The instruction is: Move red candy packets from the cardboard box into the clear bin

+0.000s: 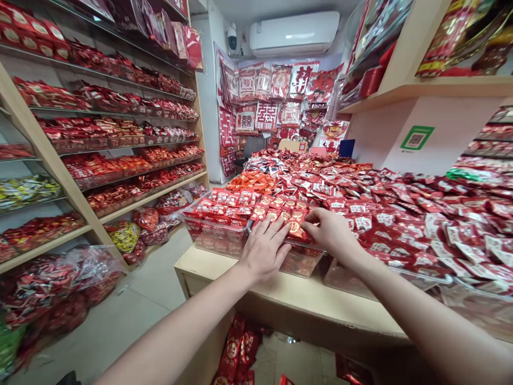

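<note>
My left hand (pixel 261 248) lies with its fingers spread on small red-and-gold wrapped packets (pixel 297 231) in a clear plastic box (pixel 300 263). At the right side of that same box, my right hand (pixel 332 233) has its fingers bent and its thumb and fingertips pinched at the edge of a packet; the fingertips are partly hidden. The packets near the hands lie in neat rows. Just left stands another clear box (pixel 216 241), filled with red-and-white packets (pixel 230 206).
More boxes heaped with red packets (pixel 401 214) cover the light wooden counter (pixel 312 299) to the right and back. Glass shelves of packets (pixel 132 136) line the left wall. Filled plastic bags (pixel 60 283) sit on the floor. A wooden shelf (pixel 425 88) overhangs at right.
</note>
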Action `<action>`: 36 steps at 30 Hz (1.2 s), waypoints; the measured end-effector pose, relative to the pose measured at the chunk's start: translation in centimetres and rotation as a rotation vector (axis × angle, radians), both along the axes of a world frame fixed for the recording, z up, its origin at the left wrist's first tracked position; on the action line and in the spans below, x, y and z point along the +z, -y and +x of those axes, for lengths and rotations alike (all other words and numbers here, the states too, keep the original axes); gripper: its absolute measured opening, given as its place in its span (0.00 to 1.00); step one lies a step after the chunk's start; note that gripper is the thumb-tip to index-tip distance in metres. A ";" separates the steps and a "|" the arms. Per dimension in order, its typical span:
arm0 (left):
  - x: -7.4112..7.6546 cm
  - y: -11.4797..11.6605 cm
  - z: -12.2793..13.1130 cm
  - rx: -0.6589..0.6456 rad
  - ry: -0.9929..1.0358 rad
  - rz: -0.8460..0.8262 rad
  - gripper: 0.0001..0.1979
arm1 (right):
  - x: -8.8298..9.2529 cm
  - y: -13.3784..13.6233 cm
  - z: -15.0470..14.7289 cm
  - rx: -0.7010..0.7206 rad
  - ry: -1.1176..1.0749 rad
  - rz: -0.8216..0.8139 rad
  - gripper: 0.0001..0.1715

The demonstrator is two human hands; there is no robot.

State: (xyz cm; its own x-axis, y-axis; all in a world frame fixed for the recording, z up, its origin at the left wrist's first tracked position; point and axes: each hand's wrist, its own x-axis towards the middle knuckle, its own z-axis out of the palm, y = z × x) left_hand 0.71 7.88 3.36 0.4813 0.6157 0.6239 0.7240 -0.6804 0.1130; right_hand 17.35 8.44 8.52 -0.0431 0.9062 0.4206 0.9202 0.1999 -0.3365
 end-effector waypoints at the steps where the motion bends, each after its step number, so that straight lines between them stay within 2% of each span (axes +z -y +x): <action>1: -0.1 0.0 0.2 0.010 -0.008 0.004 0.22 | 0.0 0.0 -0.1 0.009 0.038 0.013 0.07; 8: 0.5 -0.1 0.9 0.024 -0.030 0.023 0.21 | 0.3 0.4 0.2 0.052 0.208 0.064 0.13; 11: 0.7 -0.2 1.0 0.024 -0.036 0.013 0.20 | 0.9 2.0 0.7 0.045 0.181 0.136 0.12; 13: 0.8 -0.2 1.0 0.024 -0.031 0.004 0.20 | 0.8 3.9 0.8 0.124 0.130 0.078 0.10; 16: 0.7 -0.3 1.1 0.022 -0.027 -0.006 0.20 | -1.2 7.1 0.1 0.407 0.115 -0.178 0.09; 19: 0.6 -0.4 1.3 0.026 -0.033 -0.010 0.19 | -4.9 9.2 -1.4 0.628 0.271 -0.330 0.07; 22: 0.6 -0.4 1.4 0.031 -0.049 -0.005 0.19 | -8.2 9.7 -2.8 0.644 0.532 -0.278 0.06; 25: 0.8 -0.5 1.3 0.026 -0.047 -0.005 0.20 | -9.3 9.6 -3.4 0.605 0.610 -0.219 0.07; 28: 1.2 -0.7 0.4 0.056 0.001 0.011 0.21 | -8.5 9.7 -3.1 0.633 0.525 -0.230 0.06; 31: 1.4 -1.2 -1.2 0.125 0.083 0.040 0.18 | -6.4 9.7 -2.4 0.638 0.394 -0.200 0.11; 36: 1.0 -1.8 -3.5 0.190 0.122 0.049 0.15 | -1.9 7.4 -1.1 0.430 0.283 0.043 0.14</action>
State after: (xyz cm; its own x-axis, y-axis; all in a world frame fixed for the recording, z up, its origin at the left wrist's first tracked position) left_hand -2.78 9.65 4.32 0.2787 0.6560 0.7015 0.8229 -0.5396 0.1777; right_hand 16.27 1.04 6.61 -0.5256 0.7636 0.3750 0.8056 0.5884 -0.0693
